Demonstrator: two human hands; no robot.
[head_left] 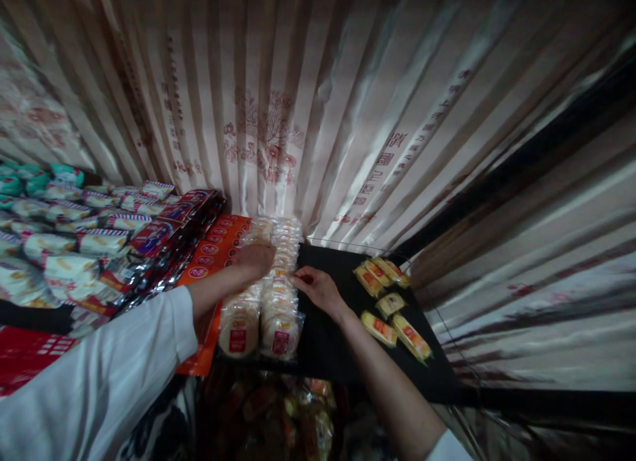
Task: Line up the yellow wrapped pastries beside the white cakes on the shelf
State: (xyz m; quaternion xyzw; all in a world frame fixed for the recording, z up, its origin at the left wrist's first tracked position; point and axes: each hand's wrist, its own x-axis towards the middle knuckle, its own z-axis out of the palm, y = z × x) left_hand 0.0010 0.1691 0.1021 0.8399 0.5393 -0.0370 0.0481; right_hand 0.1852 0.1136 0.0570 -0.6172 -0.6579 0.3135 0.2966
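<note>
Two rows of round flat pastries in clear wrappers stand overlapping on a black surface: a left row (239,332) and a right row (279,335). My left hand (256,257) lies over the left row with its back up, and its fingers are blurred and mostly hidden. From the other side, my right hand (320,290) reaches to the edge of the right row. Its thumb and forefinger are close together at a wrapper there. Red labels show on the front pastries of both rows.
An orange printed sheet (201,352) lies left of the rows. Beyond it are dark red packets (156,236) and many white snack bags (102,241). Several yellow wrapped cakes (411,337) rest on the black surface (325,335) at right. A pleated printed curtain (318,150) hangs behind. More packets (318,431) lie below the front edge.
</note>
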